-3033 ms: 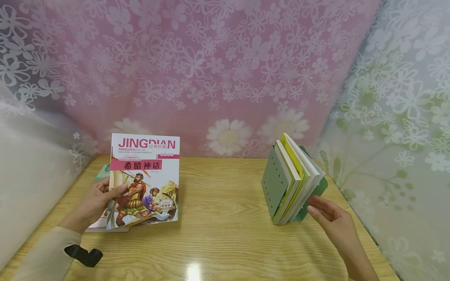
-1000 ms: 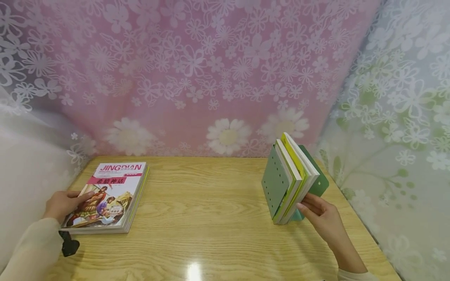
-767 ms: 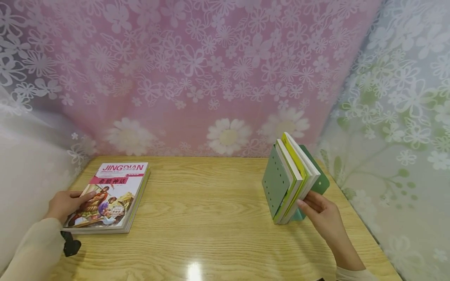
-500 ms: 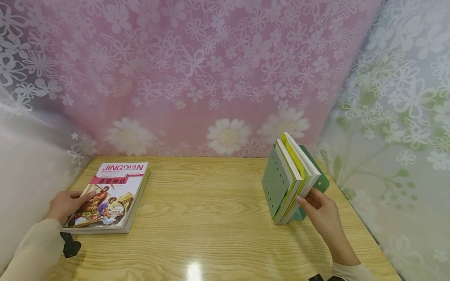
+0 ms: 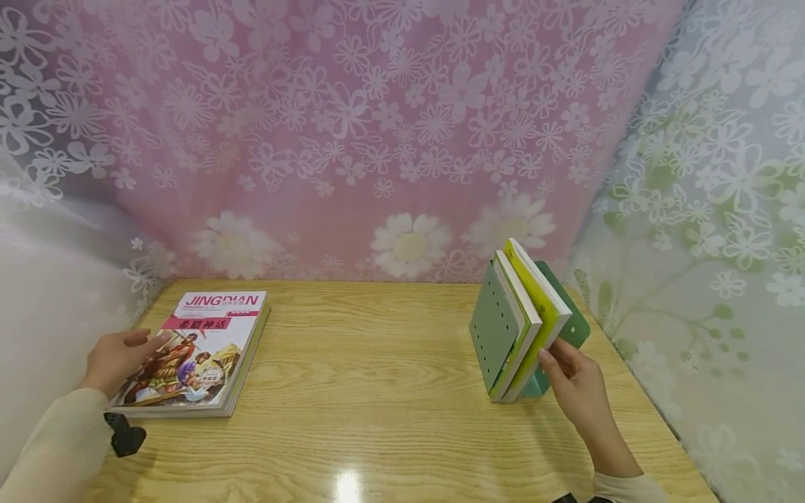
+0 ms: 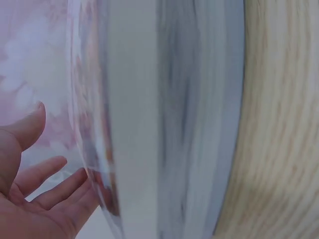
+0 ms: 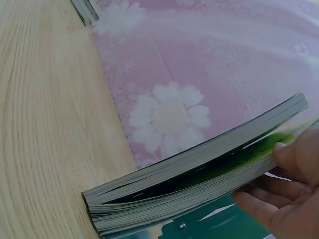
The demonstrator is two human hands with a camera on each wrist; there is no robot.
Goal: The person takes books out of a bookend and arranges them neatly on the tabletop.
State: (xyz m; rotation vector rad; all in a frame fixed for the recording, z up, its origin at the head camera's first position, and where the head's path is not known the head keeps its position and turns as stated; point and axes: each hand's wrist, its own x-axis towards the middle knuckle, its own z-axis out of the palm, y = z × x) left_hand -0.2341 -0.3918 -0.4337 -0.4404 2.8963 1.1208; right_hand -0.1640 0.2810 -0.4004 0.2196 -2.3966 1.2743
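Observation:
A stack of books lies flat at the left of the table, topped by a paperback (image 5: 207,349) with a red title band and warriors on its cover. My left hand (image 5: 119,360) is at the stack's left edge; in the left wrist view its fingers (image 6: 55,194) are loosely spread with fingertips right at the cover, the thumb raised away. On the right, several books stand leaning between green metal bookends (image 5: 493,328). My right hand (image 5: 577,381) pinches the rightmost book, a yellow-green one (image 5: 534,335), thumb on its cover and fingers behind. The right wrist view shows a gap between this book and the neighbouring book (image 7: 199,149).
The wooden table (image 5: 365,363) stretches between the stack and the bookends. A pink floral curtain (image 5: 352,154) hangs along the back edge, with a pale one (image 5: 723,244) at the right. A black strap device (image 5: 126,434) sits at the left wrist.
My left hand laid the warrior paperback down on the stack, then its thumb lifted. My right hand moved in to the rightmost book and parted it from its neighbour, baring the yellow-green cover.

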